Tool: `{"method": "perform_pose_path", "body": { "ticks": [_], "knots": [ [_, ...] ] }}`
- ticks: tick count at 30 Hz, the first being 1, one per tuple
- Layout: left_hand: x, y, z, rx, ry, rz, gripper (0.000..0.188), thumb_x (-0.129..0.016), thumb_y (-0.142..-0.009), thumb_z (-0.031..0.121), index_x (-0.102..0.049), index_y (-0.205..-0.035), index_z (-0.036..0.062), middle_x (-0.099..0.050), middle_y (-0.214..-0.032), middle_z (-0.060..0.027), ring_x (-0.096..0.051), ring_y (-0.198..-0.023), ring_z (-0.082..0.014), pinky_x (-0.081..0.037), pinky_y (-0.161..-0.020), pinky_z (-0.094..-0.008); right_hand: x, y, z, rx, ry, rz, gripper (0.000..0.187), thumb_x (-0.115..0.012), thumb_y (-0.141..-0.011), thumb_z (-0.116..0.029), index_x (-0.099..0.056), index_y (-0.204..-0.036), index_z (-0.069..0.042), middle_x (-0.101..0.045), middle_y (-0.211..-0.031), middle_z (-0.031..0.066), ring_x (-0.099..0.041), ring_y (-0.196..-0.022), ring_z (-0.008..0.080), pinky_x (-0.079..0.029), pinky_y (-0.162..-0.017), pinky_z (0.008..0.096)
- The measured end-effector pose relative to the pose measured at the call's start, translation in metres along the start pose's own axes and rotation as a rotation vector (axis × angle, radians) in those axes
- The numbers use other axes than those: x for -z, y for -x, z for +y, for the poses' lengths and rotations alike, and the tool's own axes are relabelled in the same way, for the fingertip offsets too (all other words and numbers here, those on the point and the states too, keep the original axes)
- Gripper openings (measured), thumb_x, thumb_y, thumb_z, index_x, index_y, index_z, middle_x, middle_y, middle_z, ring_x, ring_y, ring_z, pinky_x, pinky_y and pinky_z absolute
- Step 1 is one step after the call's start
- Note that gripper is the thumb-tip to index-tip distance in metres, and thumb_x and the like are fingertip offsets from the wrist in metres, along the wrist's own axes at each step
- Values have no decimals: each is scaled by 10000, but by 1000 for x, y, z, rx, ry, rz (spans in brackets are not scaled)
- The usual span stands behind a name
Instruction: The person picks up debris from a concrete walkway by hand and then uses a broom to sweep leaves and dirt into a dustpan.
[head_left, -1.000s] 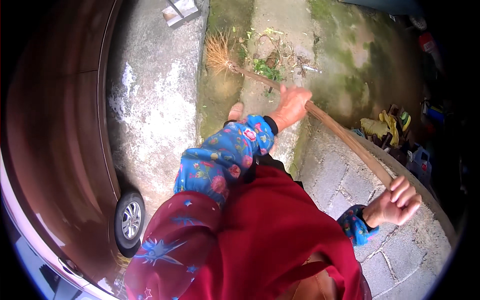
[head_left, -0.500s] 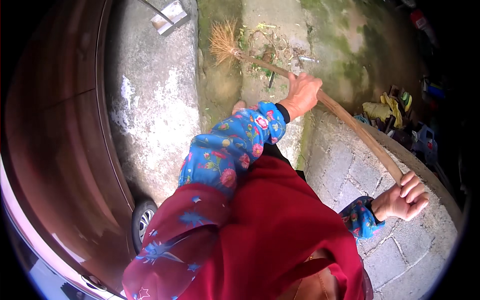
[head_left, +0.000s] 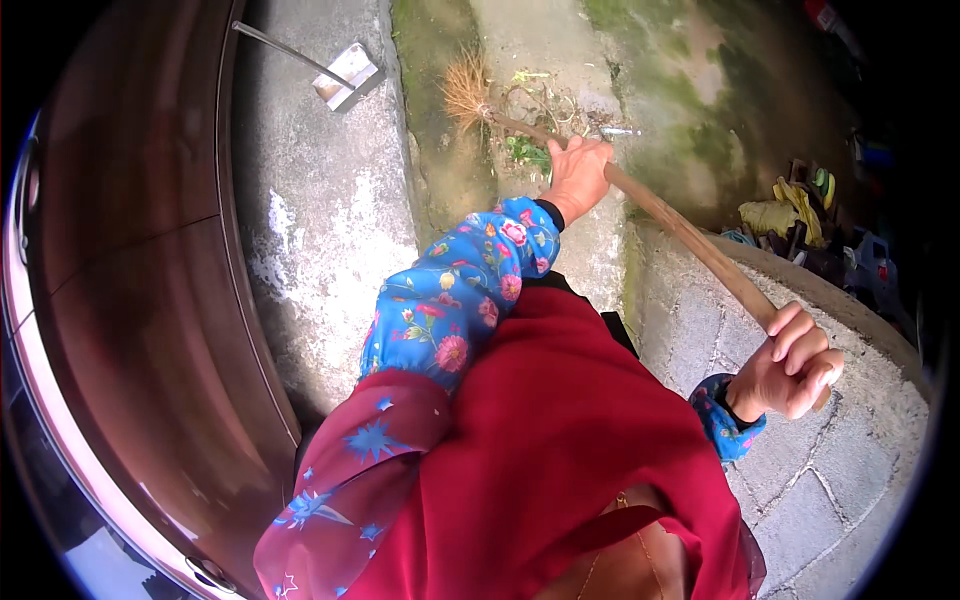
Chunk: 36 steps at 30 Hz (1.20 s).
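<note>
A long wooden broom handle (head_left: 690,235) slants from lower right to upper middle, ending in spread straw bristles (head_left: 466,92) on the ground. My left hand (head_left: 580,180) is closed around the handle's middle part, palm down. My right hand (head_left: 790,365) grips it near its top end, fingers curled over, with a short stub showing past the hand. Beside the bristles lies a scatter of green leaves (head_left: 525,150), stems and bits of litter. My arms are in blue floral sleeve covers (head_left: 455,285).
A metal dustpan (head_left: 350,78) with a long handle lies on the raised concrete strip at upper left. A brown car (head_left: 140,260) stands along the left. A low block ledge (head_left: 690,330) is at right, with a heap of yellow cloth (head_left: 790,215) and clutter beyond.
Both hands have moved a little left and up in the picture, with the broom. The bristles are slightly closer to the leaves. The view has shifted, showing more of the dustpan and car.
</note>
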<state>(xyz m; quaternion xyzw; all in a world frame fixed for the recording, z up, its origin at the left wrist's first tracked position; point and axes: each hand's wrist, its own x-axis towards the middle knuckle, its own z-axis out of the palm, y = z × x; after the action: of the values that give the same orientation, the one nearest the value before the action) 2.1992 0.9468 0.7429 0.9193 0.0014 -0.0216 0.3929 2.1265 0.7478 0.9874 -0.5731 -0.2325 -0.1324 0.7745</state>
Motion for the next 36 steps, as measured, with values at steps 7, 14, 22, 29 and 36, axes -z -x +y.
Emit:
{"method": "perform_pose_path", "body": {
  "ticks": [7,14,22,29,36],
  "knots": [
    [15,-17,-132,112,41,-127,76,-591,-688,149,-571,-755,121,-578,-909,-80,-508,-931,-287,-386,-768,-445,-91,-17,93,-135,29,-251,221,-490,-858,-152,-388,-675,-82,-412,-569,16,-412,-516,160,-398,-558,364],
    [52,-84,-52,-159,165,-28,83,-596,-654,126,-564,-726,102,-563,-809,-93,-505,-870,-310,-332,-737,-439,-68,-77,51,-9,157,58,348,-409,-884,-258,-280,-579,-153,-298,-487,-30,-312,-447,109,-295,-469,285],
    [137,-226,-199,-82,-101,-4,56,-578,-685,94,-534,-718,104,-561,-846,-81,-494,-890,-310,-391,-719,-423,-157,-136,217,-104,110,4,257,-493,-860,-208,-376,-664,-90,-379,-565,17,-442,-576,180,-398,-686,430],
    [77,-157,-189,-41,235,-151,100,-595,-652,55,-516,-708,79,-543,-810,-124,-488,-856,-336,-396,-702,-443,-160,-178,180,-276,126,-74,256,-446,-874,-207,-358,-649,-123,-341,-540,-23,-372,-479,132,-362,-527,336],
    [113,-133,-78,-213,386,-257,144,-589,-644,32,-520,-750,102,-535,-813,-75,-477,-841,-305,-346,-691,-429,-153,-162,65,-32,360,187,282,-412,-816,-174,-307,-555,-159,-306,-436,-47,-334,-388,95,-325,-419,262]
  ]
}}
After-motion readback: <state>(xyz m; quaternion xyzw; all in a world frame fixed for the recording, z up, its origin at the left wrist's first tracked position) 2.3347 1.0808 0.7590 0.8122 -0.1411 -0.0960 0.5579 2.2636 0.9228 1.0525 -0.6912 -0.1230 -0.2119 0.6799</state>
